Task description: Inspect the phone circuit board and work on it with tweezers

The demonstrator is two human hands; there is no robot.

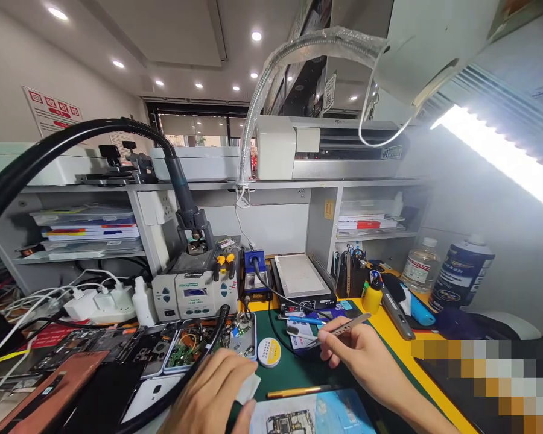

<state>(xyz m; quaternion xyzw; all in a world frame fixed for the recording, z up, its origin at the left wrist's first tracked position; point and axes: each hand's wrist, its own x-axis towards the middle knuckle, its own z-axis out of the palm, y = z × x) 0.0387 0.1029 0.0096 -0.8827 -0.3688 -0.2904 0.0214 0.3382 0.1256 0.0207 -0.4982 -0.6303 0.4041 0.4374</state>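
My right hand holds metal tweezers above the green work mat, tips pointing left toward some small cards. My left hand pinches a small white wipe at the mat's near left edge. A bare circuit board lies on a blue pad just below both hands. A round tin of solder paste sits between the hands, a little farther back.
Opened phones and parts trays lie at the left. A rework station, soldering station and heating plate stand behind the mat. Bottles sit at the right. A black hose arcs overhead.
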